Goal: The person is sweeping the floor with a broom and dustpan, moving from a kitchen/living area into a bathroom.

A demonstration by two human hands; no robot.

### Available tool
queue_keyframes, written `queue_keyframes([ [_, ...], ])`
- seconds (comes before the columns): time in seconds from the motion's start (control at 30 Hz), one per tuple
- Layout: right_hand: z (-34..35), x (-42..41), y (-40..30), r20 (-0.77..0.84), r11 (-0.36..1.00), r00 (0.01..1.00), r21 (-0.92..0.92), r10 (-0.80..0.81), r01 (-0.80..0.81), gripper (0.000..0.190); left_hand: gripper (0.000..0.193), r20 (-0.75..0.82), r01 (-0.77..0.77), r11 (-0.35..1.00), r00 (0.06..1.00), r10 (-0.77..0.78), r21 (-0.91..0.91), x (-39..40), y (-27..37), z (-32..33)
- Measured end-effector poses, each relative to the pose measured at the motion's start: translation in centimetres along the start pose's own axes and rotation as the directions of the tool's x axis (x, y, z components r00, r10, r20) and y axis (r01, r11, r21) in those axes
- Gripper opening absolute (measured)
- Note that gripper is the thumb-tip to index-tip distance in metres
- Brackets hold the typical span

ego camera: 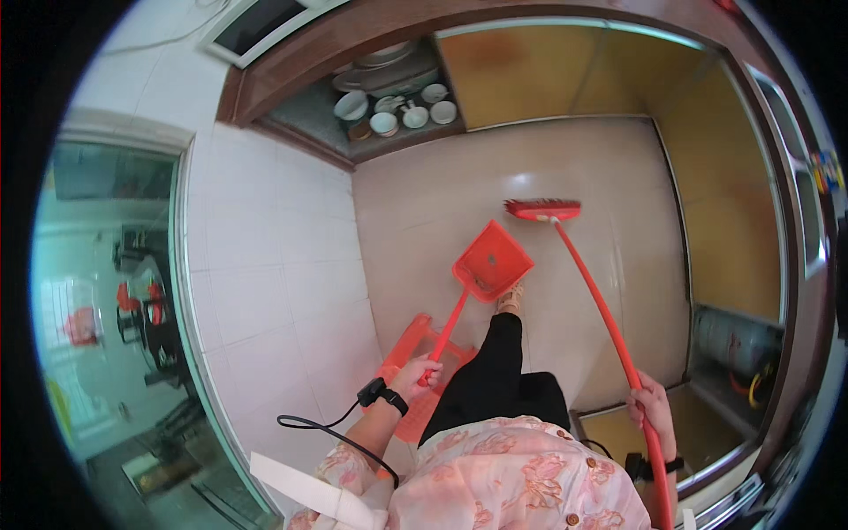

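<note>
My left hand (417, 377) grips the handle of a red plastic dustpan (503, 255), whose pan is in front of my foot. Some dark debris lies in the pan. In my right hand (651, 405) is the long red handle of a broom (556, 211). The broom head, with dark reddish bristles, lies to the right of the dustpan and apart from it, over the beige tiled floor (424, 199). The lower end of my right palm is hidden behind the handle.
A red plastic stool (405, 344) stands by the white tiled wall (285, 252) at my left. Bowls (415, 116) fill an open cupboard shelf ahead. Yellowish cabinet doors (530, 76) run along the far side and right. A gas cylinder (735, 341) sits in the right cabinet.
</note>
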State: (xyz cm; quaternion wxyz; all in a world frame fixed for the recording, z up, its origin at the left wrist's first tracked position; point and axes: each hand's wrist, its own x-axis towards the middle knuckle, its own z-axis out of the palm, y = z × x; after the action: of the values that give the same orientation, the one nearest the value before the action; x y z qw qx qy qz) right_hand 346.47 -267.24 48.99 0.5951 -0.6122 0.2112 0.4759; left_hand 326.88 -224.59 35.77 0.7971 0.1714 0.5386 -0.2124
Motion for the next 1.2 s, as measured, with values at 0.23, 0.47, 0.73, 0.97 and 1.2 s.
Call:
queue_keyframes([
  [0.23, 9.0, 19.8, -16.8, 0.475, 0.824, 0.876, -0.529, 0.088, 0.204, 0.041, 0.03, -0.084, -0.102, 0.976, 0.993, 0.087, -0.195, 0.1, -2.4, -1.4],
  [0.47, 27.0, 37.0, -25.6, 0.678, 0.592, 0.709, -0.657, 0.194, 0.466, 0.009, 0.022, -0.244, -0.232, 0.867, 0.961, 0.132, -0.441, -0.9, -8.8, 2.5],
  [0.73, 35.5, 50.8, -30.2, 0.714, 0.6, 0.667, -0.634, 0.213, 0.487, 0.012, 0.025, -0.283, -0.384, 0.57, 0.923, 0.261, -0.726, 0.1, -9.6, 14.0],
  [0.97, 13.3, 43.8, -40.3, 0.524, 0.585, 0.813, -0.753, 0.254, 0.302, 0.044, 0.021, -0.254, -0.328, 0.488, 0.943, 0.212, -0.809, 2.4, -6.2, 17.6],
  [1.2, -6.0, 31.7, -40.4, 0.26, 0.724, 0.941, -0.69, 0.217, 0.024, 0.051, 0.013, -0.163, -0.22, 0.618, 0.975, 0.149, -0.755, 4.2, -0.4, 19.2],
])
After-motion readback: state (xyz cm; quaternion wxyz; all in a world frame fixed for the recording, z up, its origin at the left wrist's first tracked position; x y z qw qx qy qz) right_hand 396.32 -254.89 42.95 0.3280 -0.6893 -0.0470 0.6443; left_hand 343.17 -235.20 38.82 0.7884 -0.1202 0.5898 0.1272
